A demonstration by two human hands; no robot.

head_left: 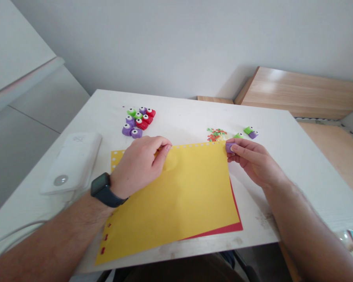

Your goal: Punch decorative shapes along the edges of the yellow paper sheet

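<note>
At the far right corner of the yellow sheet (pixel 191 192), which lies over a red sheet (pixel 237 226), your right hand (pixel 255 161) grips the purple punch (pixel 229 148); your left hand (pixel 141 162) pinches the far edge. Uneven tension could crease the yellow sheet; a skewed punch could tear its corner.

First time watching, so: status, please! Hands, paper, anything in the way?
Left hand pinching far edge of yellow sheet. Right hand holding purple punch at far right corner. Red sheet underneath; nothing seen blocking.
</note>
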